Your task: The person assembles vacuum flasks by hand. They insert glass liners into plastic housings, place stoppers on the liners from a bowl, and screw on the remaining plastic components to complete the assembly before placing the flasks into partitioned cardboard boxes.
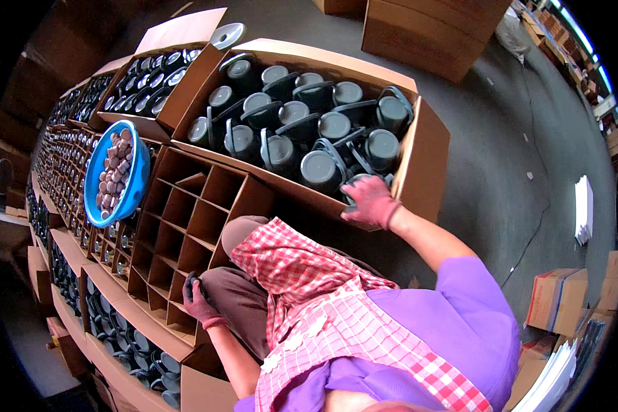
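My right hand [369,200], in a red glove with dark fingertips, is at the near right corner of a large open carton [429,161]. Its fingers curl over the carton's near edge beside the dark green cups [319,168]. What they grip there is hidden. The cups stand in rows, round ends up, with loop handles at their sides. My left hand [200,303], gloved alike, is by my knee at the right edge of a cardboard divider box [206,221]. Its fingers are slightly bent, with nothing seen in them. The divider's front cells hold no cups.
A blue basin [144,168] of small brownish round pieces [115,172] sits on the divider boxes to the left. More cartons of dark cups [144,82] stand behind and at the near left [127,343]. A big brown carton [432,34] stands at the back. A cable [544,199] lies on the floor.
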